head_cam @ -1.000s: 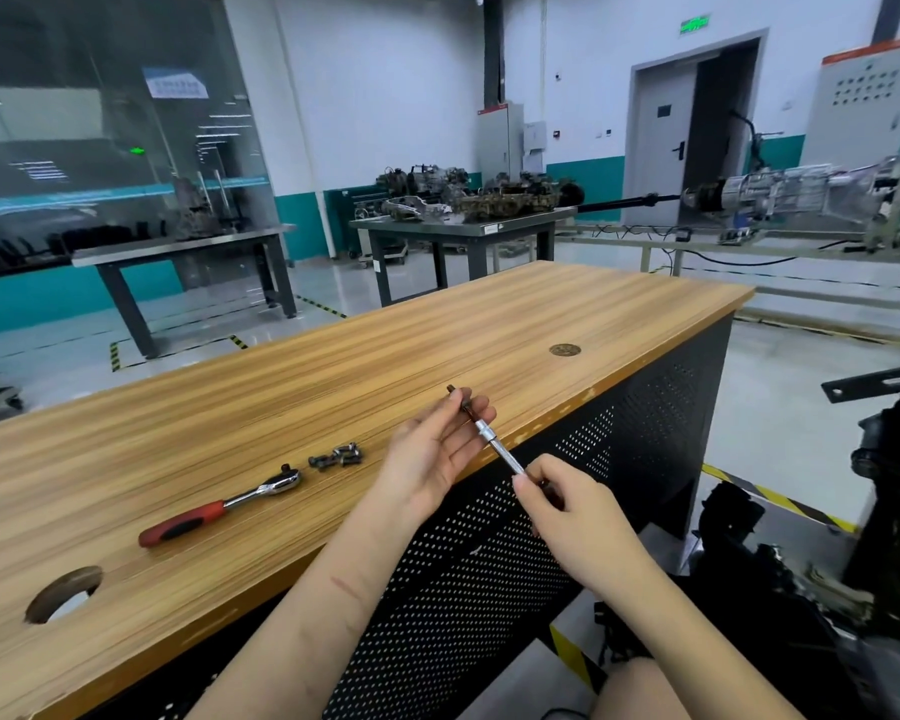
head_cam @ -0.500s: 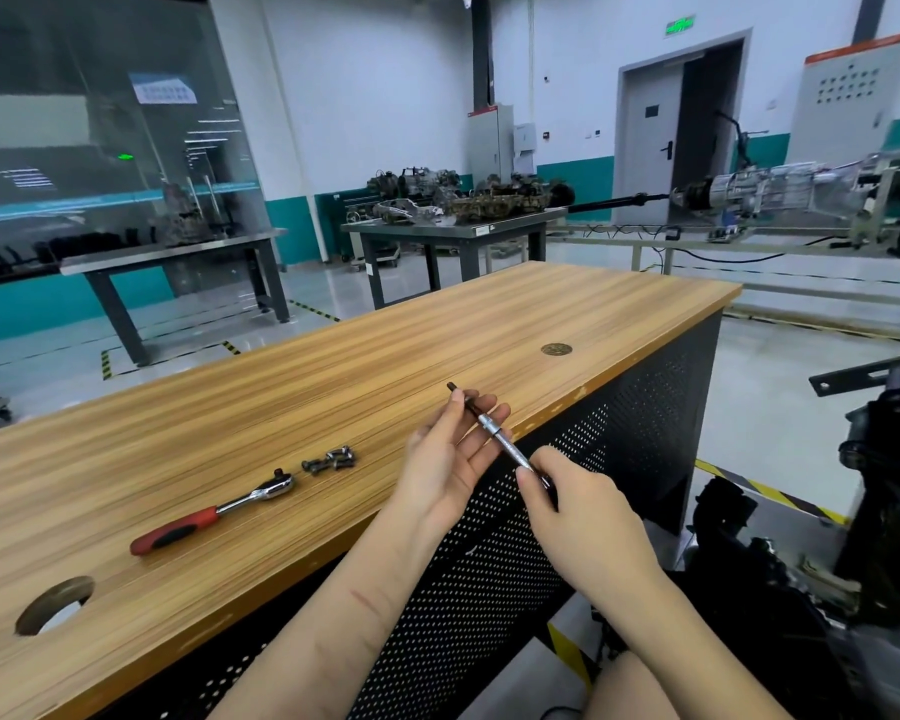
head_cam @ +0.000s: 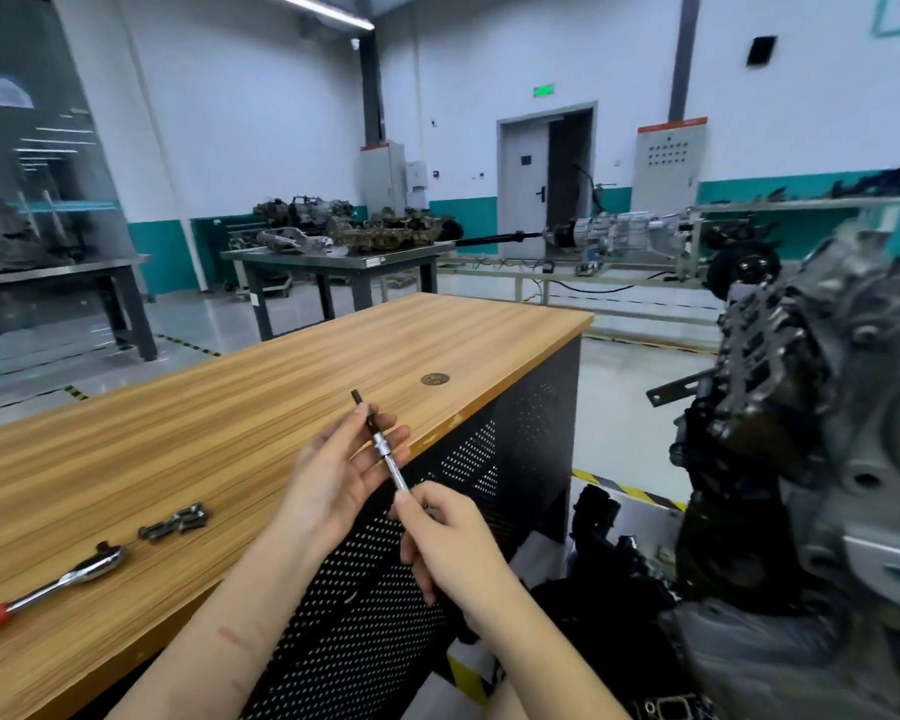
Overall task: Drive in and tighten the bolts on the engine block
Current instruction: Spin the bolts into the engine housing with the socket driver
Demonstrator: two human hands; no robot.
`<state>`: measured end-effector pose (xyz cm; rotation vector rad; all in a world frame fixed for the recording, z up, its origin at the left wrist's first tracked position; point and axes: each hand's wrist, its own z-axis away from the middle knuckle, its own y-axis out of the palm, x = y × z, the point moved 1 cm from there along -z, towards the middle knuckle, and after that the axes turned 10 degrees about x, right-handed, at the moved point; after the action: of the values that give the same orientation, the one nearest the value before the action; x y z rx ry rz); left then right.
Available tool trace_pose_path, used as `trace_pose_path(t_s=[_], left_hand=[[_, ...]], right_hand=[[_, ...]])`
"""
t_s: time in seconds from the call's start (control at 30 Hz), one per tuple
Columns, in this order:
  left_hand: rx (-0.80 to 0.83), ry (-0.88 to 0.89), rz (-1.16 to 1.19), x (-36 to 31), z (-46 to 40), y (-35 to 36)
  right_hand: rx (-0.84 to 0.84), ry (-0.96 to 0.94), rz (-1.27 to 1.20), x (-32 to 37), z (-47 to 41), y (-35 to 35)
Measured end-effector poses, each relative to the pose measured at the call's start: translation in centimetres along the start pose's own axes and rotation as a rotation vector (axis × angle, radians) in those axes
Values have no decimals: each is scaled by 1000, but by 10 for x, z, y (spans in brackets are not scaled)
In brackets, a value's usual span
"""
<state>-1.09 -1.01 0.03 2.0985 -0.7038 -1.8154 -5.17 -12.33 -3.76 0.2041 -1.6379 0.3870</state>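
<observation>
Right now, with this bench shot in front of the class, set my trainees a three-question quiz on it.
1. True or false: the ratchet wrench is in the person's right hand.
2. Which things lie beside the ratchet's head on the wooden bench? A. loose bolts B. a hammer C. pliers
3. Fill in: both hands hold a slim metal ____ tool.

Key: 1 false, it lies on the bench; 2 A; 3 driver, with the left hand at its dark tip end.
</observation>
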Motion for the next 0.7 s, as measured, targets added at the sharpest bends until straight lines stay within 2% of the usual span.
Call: trace_pose_path(t_s=[0.17,0.4,0.53,0.7], left_hand=[[129,12,-77,12,-5,38],[302,-60,-51,63,12,107],[360,-111,-39,90,28,142],[388,-175,-26,112,39,161]], right_hand=[[-121,-58,-92,-2,20,-23],[-370,-120,-135,-22,82,-65],[-471,-115,-172,-30,119,-83],[-514,-93,-197,-34,147,-90]])
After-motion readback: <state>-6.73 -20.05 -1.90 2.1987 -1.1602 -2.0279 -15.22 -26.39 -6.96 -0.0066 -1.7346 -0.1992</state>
